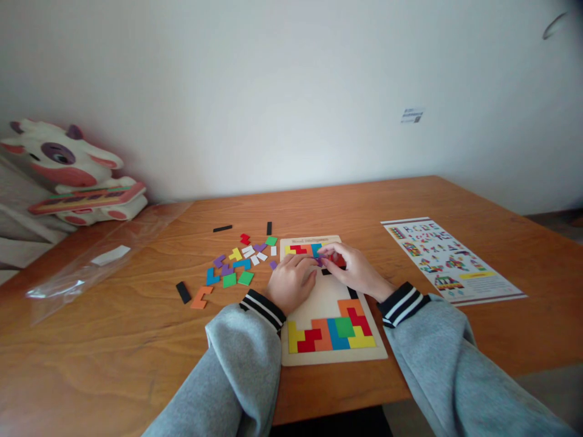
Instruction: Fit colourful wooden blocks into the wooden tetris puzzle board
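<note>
A pale wooden puzzle tray (319, 303) lies on the table before me, with coloured block pieces filling its near rows and a few along its far end. Both hands rest over the tray's far half. My left hand (292, 280) is curled, its fingertips on a small purple piece (320, 261). My right hand (350, 267) meets it from the right, fingers pinching the same purple piece. A black piece (326, 272) shows just under the hands. Loose coloured pieces (237, 264) lie scattered left of the tray.
A printed pattern sheet (449, 260) lies to the right. A clear plastic bag (98, 258) lies at the left, a cow-shaped toy (68, 170) behind it. Black pieces (183, 292) sit apart. The wooden table (113, 340) ends just before my sleeves.
</note>
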The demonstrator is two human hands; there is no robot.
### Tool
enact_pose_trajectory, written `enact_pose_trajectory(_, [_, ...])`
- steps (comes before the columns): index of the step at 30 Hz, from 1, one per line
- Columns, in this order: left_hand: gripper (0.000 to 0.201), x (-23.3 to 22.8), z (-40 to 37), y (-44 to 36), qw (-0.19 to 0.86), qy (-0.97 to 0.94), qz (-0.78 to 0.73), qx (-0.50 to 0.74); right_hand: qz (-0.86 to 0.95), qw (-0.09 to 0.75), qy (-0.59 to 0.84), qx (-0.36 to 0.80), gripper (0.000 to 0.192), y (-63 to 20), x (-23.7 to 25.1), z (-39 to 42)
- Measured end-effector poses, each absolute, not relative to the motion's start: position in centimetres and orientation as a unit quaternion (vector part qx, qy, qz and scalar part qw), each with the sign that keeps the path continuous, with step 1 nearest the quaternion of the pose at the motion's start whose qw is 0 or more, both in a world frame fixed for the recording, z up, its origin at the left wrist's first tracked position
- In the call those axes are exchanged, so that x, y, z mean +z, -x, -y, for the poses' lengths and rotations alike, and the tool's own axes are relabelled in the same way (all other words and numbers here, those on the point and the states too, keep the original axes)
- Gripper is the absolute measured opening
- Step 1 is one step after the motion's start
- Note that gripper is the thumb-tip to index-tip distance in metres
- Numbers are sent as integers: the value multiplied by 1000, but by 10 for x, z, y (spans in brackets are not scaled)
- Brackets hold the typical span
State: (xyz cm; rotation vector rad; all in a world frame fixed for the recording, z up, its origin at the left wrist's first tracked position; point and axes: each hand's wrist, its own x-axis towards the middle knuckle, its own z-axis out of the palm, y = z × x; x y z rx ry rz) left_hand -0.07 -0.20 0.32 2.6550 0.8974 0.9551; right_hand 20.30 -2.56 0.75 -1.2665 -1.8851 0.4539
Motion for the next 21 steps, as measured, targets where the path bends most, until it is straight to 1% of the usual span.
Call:
enact_pose_trajectory(2, [17, 3, 2, 1, 90, -896, -303, 312, 762, 381, 498, 163, 20, -203, 6, 25])
enact_pose_trajectory(5, [19, 3, 2, 0, 82, -898, -314, 297, 783, 353, 497, 125, 17, -204, 4, 23])
enact_pose_trajectory(12, [21, 4, 4, 1, 67, -905, -323, 267, 788, 337, 510, 75, 19, -208, 1, 22])
enact_pose_trajectory(17, [24, 6, 4, 1, 82, -902, -317, 283, 785, 339, 511, 88, 18, -208, 4, 22])
enact_pose_trajectory(21, [28, 5, 4, 1, 91, -891, -332, 294, 777, 362, 505, 105, 11, -208, 9, 24])
